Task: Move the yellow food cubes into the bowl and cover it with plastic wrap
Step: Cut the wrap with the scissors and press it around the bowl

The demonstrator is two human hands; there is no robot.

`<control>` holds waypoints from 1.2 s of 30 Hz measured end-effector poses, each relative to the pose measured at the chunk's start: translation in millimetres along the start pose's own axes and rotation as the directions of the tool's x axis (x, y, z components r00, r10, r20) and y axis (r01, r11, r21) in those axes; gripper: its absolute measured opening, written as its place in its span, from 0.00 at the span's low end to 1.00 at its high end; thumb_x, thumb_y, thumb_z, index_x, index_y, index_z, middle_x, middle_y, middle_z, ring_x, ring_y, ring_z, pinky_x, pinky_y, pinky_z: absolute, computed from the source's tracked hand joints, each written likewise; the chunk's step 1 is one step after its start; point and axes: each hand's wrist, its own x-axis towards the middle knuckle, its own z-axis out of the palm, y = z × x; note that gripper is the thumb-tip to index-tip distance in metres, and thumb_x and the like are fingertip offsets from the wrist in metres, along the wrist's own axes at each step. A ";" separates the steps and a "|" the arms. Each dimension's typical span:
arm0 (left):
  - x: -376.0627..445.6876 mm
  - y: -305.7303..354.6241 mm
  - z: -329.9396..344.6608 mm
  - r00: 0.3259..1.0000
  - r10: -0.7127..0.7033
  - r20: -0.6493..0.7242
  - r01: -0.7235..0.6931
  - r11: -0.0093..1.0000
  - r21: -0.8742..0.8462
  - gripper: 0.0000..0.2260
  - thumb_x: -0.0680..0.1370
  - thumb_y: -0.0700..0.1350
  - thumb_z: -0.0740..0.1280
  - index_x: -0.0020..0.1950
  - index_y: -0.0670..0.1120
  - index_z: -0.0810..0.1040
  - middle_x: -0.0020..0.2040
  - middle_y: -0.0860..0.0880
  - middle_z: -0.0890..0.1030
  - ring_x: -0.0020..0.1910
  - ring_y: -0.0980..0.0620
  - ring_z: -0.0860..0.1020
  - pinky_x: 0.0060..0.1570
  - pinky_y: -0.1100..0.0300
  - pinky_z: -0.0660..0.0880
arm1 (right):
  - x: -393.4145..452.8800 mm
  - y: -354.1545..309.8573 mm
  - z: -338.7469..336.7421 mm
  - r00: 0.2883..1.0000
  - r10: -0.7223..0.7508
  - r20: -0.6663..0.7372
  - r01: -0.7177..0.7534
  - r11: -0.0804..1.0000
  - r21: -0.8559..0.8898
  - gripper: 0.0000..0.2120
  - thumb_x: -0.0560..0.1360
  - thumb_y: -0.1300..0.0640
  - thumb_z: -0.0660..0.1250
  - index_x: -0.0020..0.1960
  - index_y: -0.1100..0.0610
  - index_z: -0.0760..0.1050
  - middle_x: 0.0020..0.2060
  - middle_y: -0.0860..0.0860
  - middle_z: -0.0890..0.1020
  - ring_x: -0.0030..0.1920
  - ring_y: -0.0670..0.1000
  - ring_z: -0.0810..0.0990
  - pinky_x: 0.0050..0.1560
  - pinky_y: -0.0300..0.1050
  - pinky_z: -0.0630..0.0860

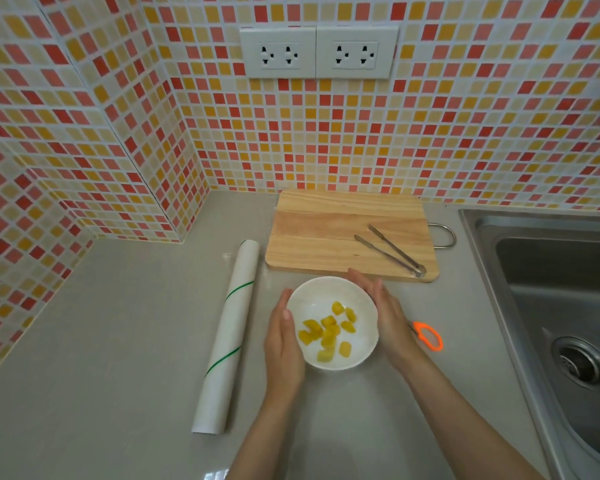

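**Cubes in the bowl, hands pressing at its sides**

The grey tabletop [118, 341] carries everything, with a steel sink [551, 306] set in at the right. At the back lies a wooden board [326, 230], bare of food; tongs [392, 251] rest on its right part, probably put down once the cubes were moved. A long wrap roll [231, 334] lies left of the bowl, well within reach of the left hand.

The white bowl [326, 296] stands in front of the board, between both hands. The left hand [283, 344] lies flat against its left wall and the right hand [383, 313] against its right wall, fingers straight, palms facing each other. That hold suits smoothing film down the sides. A faint sheen on the tabletop near the roll and board hints at film, but whether wrap covers the bowl I cannot tell.

Orange scissors [430, 336] lie just beyond the right wrist, likely kept near for cutting film.

The yellow cubes [329, 332] sit loosely heaped in the bowl's bottom, so the moving step looks done.
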 end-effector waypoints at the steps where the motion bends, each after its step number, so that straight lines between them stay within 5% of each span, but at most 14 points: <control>1: -3.2 -1.9 5.1 1.000 -0.004 -0.002 0.004 0.999 -0.032 0.18 0.81 0.52 0.52 0.71 0.54 0.67 0.66 0.62 0.72 0.64 0.68 0.69 0.59 0.75 0.66 | -2.3 2.3 4.8 1.000 0.022 -0.009 -0.022 0.999 0.041 0.24 0.74 0.36 0.48 0.60 0.42 0.74 0.59 0.42 0.79 0.59 0.40 0.77 0.52 0.34 0.75; 5: 6.6 0.7 19.0 0.995 -0.075 -0.066 0.061 0.981 -0.184 0.16 0.83 0.47 0.50 0.69 0.54 0.66 0.60 0.65 0.74 0.58 0.71 0.73 0.54 0.73 0.72 | -0.2 7.2 13.4 0.993 0.075 -0.092 -0.057 0.980 0.189 0.25 0.80 0.42 0.42 0.60 0.47 0.75 0.58 0.49 0.80 0.57 0.45 0.80 0.51 0.38 0.76; 9: 13.5 -4.1 22.6 0.977 -0.199 -0.082 0.167 0.941 -0.295 0.15 0.82 0.49 0.52 0.63 0.56 0.74 0.62 0.54 0.78 0.62 0.52 0.76 0.62 0.53 0.73 | 3.7 12.8 18.5 0.978 0.129 -0.162 -0.074 0.948 0.310 0.29 0.78 0.38 0.41 0.56 0.49 0.77 0.51 0.49 0.84 0.52 0.48 0.83 0.46 0.41 0.78; 13: 17.4 -6.1 21.1 0.972 -0.235 -0.029 0.211 0.916 -0.340 0.18 0.81 0.55 0.52 0.63 0.54 0.76 0.63 0.48 0.79 0.62 0.46 0.76 0.64 0.43 0.71 | 3.6 11.2 21.7 0.983 0.107 -0.152 -0.040 0.919 0.393 0.33 0.78 0.38 0.39 0.48 0.48 0.82 0.44 0.48 0.86 0.48 0.48 0.84 0.45 0.41 0.80; 18: 24.8 -0.1 18.5 0.969 -0.247 0.011 0.240 0.930 -0.277 0.20 0.80 0.57 0.50 0.57 0.55 0.80 0.59 0.46 0.81 0.59 0.44 0.78 0.61 0.46 0.74 | -0.7 17.3 19.3 0.972 0.149 -0.184 -0.076 0.933 0.353 0.29 0.79 0.39 0.42 0.54 0.48 0.79 0.48 0.51 0.85 0.51 0.51 0.82 0.44 0.42 0.79; 23: 40.4 15.5 4.7 0.994 -0.087 0.064 0.077 0.985 0.155 0.24 0.76 0.62 0.46 0.58 0.56 0.77 0.60 0.50 0.80 0.61 0.52 0.75 0.65 0.52 0.69 | -10.6 18.6 14.5 0.960 0.061 -0.273 -0.042 0.996 0.075 0.23 0.81 0.45 0.46 0.55 0.54 0.77 0.53 0.54 0.82 0.53 0.49 0.80 0.46 0.39 0.75; 28: 23.0 11.3 3.1 0.988 -0.115 -0.106 0.111 0.993 -0.047 0.20 0.82 0.55 0.47 0.65 0.52 0.72 0.65 0.52 0.76 0.64 0.56 0.72 0.63 0.61 0.64 | 2.1 3.0 5.8 0.960 0.042 -0.277 -0.050 0.999 -0.021 0.24 0.80 0.43 0.49 0.69 0.55 0.68 0.68 0.51 0.72 0.69 0.49 0.69 0.69 0.44 0.63; 33: 4.9 8.3 23.8 0.957 -0.286 -0.048 0.271 0.940 -0.206 0.21 0.81 0.55 0.49 0.70 0.51 0.69 0.66 0.47 0.75 0.64 0.50 0.74 0.66 0.54 0.69 | 3.2 -5.0 15.5 0.958 0.133 -0.254 -0.118 0.990 0.074 0.24 0.79 0.41 0.48 0.61 0.52 0.76 0.59 0.53 0.80 0.59 0.53 0.77 0.62 0.50 0.73; 36: 2.4 9.7 30.7 0.947 -0.314 -0.065 0.285 0.917 -0.278 0.18 0.81 0.54 0.48 0.64 0.54 0.73 0.61 0.50 0.79 0.61 0.49 0.75 0.63 0.55 0.71 | -13.8 3.8 18.2 0.928 0.156 -0.338 -0.113 0.983 0.144 0.24 0.79 0.41 0.47 0.57 0.50 0.78 0.55 0.54 0.82 0.57 0.53 0.79 0.60 0.52 0.75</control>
